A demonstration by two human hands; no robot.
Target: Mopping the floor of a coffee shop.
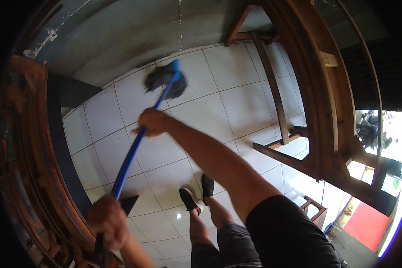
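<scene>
A mop with a blue handle [129,157] runs from the lower left up to a dark, blurred mop head [167,80] on the white tiled floor [201,120], close to the wall. My right hand [152,122] is closed around the middle of the handle, with the forearm reaching across the view. Lower down, my left hand [108,221] grips the upper part of the handle near its black end and is blurred. A blue clamp [176,68] joins the handle to the mop head.
Wooden furniture [53,167] lines the left side. On the right stands a large wooden frame with legs and crossbars [271,87]. A grey wall with peeling paint [130,37] bounds the floor ahead. A small wooden stool [316,209] and a red mat [368,224] lie lower right.
</scene>
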